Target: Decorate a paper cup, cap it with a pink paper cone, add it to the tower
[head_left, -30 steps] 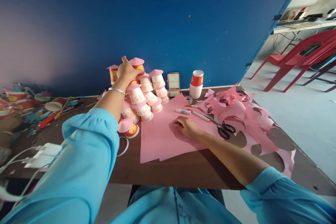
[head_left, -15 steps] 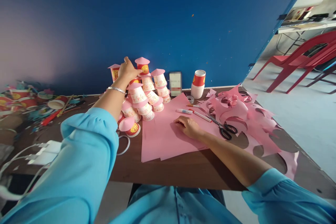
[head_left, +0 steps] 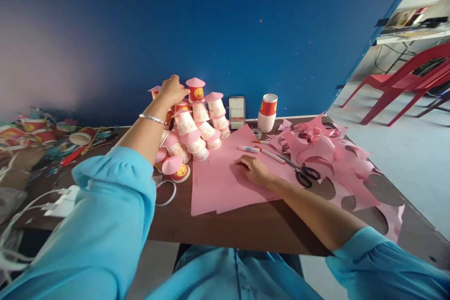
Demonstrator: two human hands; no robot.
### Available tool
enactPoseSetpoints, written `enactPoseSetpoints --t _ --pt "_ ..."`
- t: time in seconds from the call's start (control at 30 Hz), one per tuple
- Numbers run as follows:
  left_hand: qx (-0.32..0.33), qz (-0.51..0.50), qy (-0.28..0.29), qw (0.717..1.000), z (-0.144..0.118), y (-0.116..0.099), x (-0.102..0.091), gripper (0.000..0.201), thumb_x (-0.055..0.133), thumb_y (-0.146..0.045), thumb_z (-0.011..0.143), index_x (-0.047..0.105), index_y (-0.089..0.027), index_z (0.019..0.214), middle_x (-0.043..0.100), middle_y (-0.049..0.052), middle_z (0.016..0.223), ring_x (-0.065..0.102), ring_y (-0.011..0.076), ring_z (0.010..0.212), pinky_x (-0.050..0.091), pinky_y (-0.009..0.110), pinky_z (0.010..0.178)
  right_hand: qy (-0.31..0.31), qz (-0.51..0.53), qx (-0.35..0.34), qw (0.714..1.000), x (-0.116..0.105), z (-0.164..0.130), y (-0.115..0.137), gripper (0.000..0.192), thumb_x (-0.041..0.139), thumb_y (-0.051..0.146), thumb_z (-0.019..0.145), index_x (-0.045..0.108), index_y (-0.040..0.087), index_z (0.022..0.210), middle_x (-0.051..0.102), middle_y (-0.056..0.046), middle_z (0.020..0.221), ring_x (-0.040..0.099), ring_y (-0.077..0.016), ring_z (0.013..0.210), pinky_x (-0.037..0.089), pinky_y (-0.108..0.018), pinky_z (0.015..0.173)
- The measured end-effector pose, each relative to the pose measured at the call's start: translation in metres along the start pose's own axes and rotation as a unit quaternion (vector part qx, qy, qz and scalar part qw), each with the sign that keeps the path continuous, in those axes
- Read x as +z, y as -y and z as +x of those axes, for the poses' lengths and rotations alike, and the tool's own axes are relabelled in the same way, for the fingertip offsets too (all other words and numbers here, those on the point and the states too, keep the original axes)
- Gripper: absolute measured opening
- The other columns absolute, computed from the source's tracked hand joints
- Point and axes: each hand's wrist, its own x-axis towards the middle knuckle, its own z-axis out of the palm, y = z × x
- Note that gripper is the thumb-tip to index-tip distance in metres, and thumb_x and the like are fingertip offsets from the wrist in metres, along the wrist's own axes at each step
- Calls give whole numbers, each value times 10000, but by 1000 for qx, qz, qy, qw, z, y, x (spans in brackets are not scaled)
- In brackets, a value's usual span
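Far left of the cup pile [head_left: 197, 126], saw a mess of craft bits [head_left: 45, 136]. Nearer, also left of the pile, saw a white plug and cord [head_left: 59, 199]. Could have snagged the cord with the blue sleeve and pulled it off the surface [head_left: 246, 229].

Reached the left hand [head_left: 172, 90] up to the very top of the pile, fingers curled over a cup there, right beside the top cup with the pink hat [head_left: 196, 90]. Could not tell if gripped or only touched. Looked wobbly: little cups stacked upside down and leaning every which way. Could have knocked the top cup with one small bump of a finger or the wrist, and sent the rest rolling down.

Just right of the pile, rested the right hand [head_left: 253, 168] flat and loose on the pink paper [head_left: 218, 183], holding nothing. Could have slid the paper with a push and shaken the bottom cups by its edge.

Farther right of the pile, left scissors [head_left: 302, 173] lying by cut pink scraps [head_left: 333, 154]. Could have poked a hand there.
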Motion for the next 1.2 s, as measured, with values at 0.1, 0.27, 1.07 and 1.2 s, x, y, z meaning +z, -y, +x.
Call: enactPoseSetpoints --t 0.1,0.27,1.07,1.2 --pt "12 -16 -7 1000 -10 -4 -14 509 712 -235 870 631 -115 1357 754 171 1300 668 336 1290 487 480 1145 -1 2 -5 1000 1 0 -1 279 577 97 903 784 212 1050 812 -81 1098 756 -224 973 562 -294 866" --pt "60 -80 -40 994 -48 -4 -35 354 701 -248 889 714 -152 1229 774 112 1266 749 253 1124 553 386 1069 -5 -2 -10 1000 3 -1 -3 265 568 104 918 778 201 1047 810 -96 1114 754 -238 988 560 -311 868" --pt "-166 51 -7 985 -224 198 3 429 743 -228 782 640 -228 1198 715 130 1181 681 374 1128 493 552 1046 -6 -23 7 1000 3 -3 -2 257 571 193 913 789 220 1047 815 -85 1098 759 -251 1007 581 -317 865" --pt "-119 69 22 990 -210 210 14 699 707 -114 710 558 -229 1383 524 173 1550 466 443 1436 396 624 1138 -5 -28 7 1000 3 -2 -4 249 573 191 913 787 227 1037 817 -78 1096 763 -245 1007 581 -321 880"
